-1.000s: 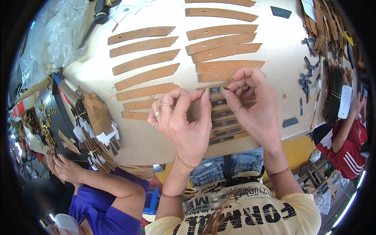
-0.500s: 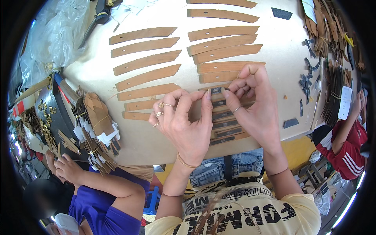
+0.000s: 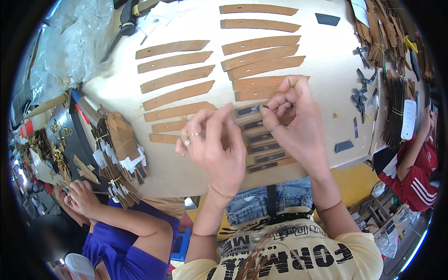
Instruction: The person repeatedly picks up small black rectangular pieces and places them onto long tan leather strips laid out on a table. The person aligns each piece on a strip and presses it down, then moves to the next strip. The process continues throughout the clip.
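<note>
Brown leather strips lie in two columns on the pale table. In the near part of the right column, several carry a narrow black strip point(image 3: 262, 148) along their top. At the farthest of these patched leather strips, my right hand point(image 3: 301, 128) is closed, its thumb and fingertips pinching the end of a black strip point(image 3: 247, 111). Most of that end is covered by the fingertips. My left hand point(image 3: 214, 147) hovers beside the left end of the same leather strip, fingers apart and nothing visible in them. Bare leather strips point(image 3: 177, 86) with small slots are left of it.
Loose black strips point(image 3: 359, 99) and a dark patch point(image 3: 344, 146) lie at the right, near bundled leather pieces point(image 3: 396, 112). At the left are a hammer point(image 3: 127, 23), tagged bundles point(image 3: 122, 135) and plastic bags point(image 3: 74, 42). Co-workers sit on both sides, one in a purple shirt point(image 3: 126, 238).
My left hand has let go of the black strip's left end and drawn slightly left and back. My right hand keeps its pinch, shifted a little left. The view has tilted slightly.
</note>
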Demonstrator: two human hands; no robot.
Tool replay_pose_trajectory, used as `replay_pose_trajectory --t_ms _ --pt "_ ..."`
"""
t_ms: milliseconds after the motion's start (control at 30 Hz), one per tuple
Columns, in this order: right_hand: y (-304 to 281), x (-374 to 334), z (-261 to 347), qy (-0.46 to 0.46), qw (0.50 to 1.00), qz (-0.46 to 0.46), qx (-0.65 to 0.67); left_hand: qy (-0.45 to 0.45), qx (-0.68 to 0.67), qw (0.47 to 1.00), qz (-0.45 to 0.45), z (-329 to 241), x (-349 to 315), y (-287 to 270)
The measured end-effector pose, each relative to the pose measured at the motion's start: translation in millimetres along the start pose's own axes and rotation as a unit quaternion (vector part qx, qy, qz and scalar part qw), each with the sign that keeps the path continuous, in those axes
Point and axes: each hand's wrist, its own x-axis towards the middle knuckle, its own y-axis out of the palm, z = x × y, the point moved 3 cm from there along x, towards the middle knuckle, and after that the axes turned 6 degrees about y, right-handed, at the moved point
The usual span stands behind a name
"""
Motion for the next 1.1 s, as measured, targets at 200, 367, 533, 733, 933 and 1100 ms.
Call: replay_pose_trajectory --t_ms 200,367,533,733,933,1100 --pt "-0.1 -1.7 -1.1 -0.061 0.998 -0.022 -0.026 0.101 0.137 0.982 0.08 -6.1 -18.0 -5.2" --pt "7.1 -26.5 -2.6 -0.23 0.905 -0.124 -0.336 0.135 0.164 0.974 0.081 -4.0 -17.8 -3.4" --pt "10.0 -38.3 -21.8 -0.242 0.845 -0.138 -0.456 0.143 0.181 0.97 0.081 -7.0 -16.5 -4.0" --pt "-7.5 -42.0 -33.6 -0.208 0.85 -0.168 -0.455 0.139 0.173 0.972 0.074 -6.1 -18.5 -2.9" --pt "-45.1 -40.2 -31.8 -0.232 0.898 -0.218 -0.305 0.118 0.076 0.988 0.068 -1.4 -12.6 -1.4" --pt "-104.7 13.3 -20.2 -0.303 0.862 -0.276 -0.299 0.136 0.044 0.99 0.005 -7.4 -12.7 -4.7"
